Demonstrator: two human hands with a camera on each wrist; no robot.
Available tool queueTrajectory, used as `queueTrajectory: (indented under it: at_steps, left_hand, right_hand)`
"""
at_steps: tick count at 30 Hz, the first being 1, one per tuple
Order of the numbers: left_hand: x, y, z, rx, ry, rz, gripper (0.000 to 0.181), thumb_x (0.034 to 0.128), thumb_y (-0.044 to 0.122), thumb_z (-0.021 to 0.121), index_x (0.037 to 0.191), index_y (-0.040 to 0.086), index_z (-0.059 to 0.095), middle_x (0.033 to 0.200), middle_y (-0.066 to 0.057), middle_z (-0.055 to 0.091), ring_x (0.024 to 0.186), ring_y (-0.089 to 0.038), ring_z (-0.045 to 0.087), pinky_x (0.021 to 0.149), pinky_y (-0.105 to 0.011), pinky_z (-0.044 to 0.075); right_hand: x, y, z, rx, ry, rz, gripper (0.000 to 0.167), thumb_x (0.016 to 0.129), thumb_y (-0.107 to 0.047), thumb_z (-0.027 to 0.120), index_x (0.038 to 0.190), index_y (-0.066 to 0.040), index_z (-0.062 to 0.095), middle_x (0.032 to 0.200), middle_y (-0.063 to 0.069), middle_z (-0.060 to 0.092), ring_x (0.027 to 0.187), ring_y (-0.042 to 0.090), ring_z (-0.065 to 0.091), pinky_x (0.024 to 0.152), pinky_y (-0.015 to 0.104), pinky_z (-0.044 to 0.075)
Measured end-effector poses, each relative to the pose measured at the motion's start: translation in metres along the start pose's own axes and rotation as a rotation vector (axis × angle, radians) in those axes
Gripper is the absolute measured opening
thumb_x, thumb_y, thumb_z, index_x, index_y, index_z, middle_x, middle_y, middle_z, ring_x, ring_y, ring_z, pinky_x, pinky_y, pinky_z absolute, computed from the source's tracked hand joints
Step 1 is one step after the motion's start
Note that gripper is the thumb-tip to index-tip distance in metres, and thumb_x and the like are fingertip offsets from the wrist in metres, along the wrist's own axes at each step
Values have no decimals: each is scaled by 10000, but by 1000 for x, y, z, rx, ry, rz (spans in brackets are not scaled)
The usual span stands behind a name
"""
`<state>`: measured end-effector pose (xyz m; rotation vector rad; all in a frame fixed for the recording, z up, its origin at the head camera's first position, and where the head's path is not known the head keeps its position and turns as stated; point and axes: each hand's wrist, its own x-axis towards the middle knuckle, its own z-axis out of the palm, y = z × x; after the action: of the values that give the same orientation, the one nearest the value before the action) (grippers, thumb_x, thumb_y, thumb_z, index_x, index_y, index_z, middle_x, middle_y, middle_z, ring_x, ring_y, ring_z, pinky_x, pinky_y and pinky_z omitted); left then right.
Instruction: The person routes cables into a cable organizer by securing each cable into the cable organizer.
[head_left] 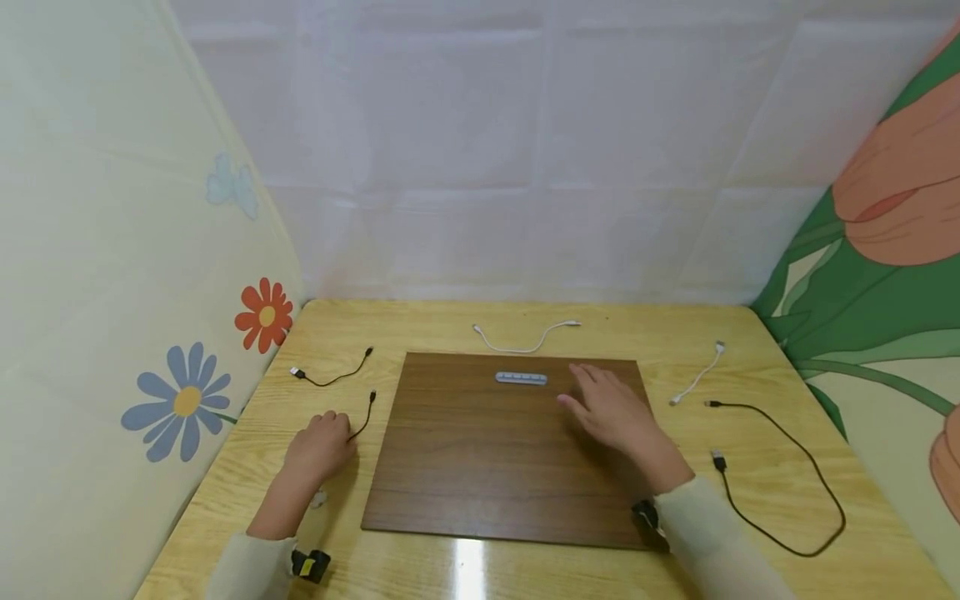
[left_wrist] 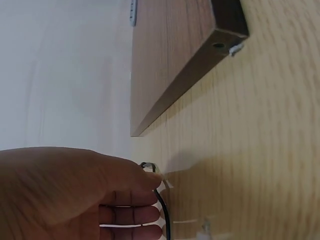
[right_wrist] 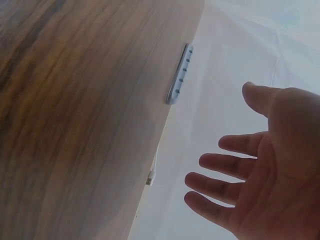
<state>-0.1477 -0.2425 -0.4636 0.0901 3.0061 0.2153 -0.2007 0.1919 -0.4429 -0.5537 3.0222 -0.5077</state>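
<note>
My left hand (head_left: 322, 447), left of the brown board (head_left: 480, 467), pinches a short black cable (head_left: 367, 419) between thumb and fingers. One plug of that cable points away toward the back; the rest is hidden by the hand. In the left wrist view the black cable (left_wrist: 164, 212) runs down past the fingertips. My right hand (head_left: 611, 411) hovers over the right part of the board, fingers spread and holding nothing. Near the board's back edge lies a grey-blue cable holder (head_left: 521, 378) with a row of slots, just left of the right fingertips.
Another short black USB cable (head_left: 333, 381) lies at the back left. Behind the board is a white cable (head_left: 517, 348). To the right lie a short white cable (head_left: 697, 379) and a long black USB cable (head_left: 813, 467). A pale curtain (head_left: 525, 167) borders the table's back.
</note>
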Motion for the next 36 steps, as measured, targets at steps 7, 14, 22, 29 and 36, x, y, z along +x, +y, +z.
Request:
queueTrajectory:
  at_steps: [7,14,22,29,36]
  left_hand:
    - [1,-4,5,-23,12,14,129,954,94,638,856,18,601,828,-115,576,800,-346,584,661,-511,504]
    - [0,-5,7,-4,6,33,108,948,88,673,875,31,619,824,-108,592,774,-317,589,634,-474,502]
    - [2,-3,2,42,104,81,93,983,-37,539,892,-32,555,800,-155,575,746,-344,614,620,-454,531]
    - [4,5,-10,-61,150,36,62,977,-11,581,923,-3,552,826,-108,560,769,-296,605,634,-411,541]
    - [5,15,-21,-136,256,47,98,1021,47,556,944,-13,553,829,-111,553,717,-257,571,622,-409,504]
  right_hand:
    - [4,-6,5,-9,-8,-13,650,1053,-397,521,1521,32,382,1500,290,444,1368,492,425,1113,637,338]
    - [7,-15,8,4,-23,-32,655,1048,-404,533,1521,24,387,1499,289,446,1368,494,427,1100,657,340]
    - [12,-22,9,0,-25,-67,650,1046,-397,540,1523,17,385,1500,268,456,1359,480,445,1093,649,356]
    - [17,-30,8,8,-46,-66,648,1037,-385,565,1520,11,391,1500,262,460,1360,469,448,1103,623,362]
    - [21,-39,13,26,-73,-75,652,1038,-398,560,1529,-5,385,1508,250,458,1374,457,444,1124,611,344]
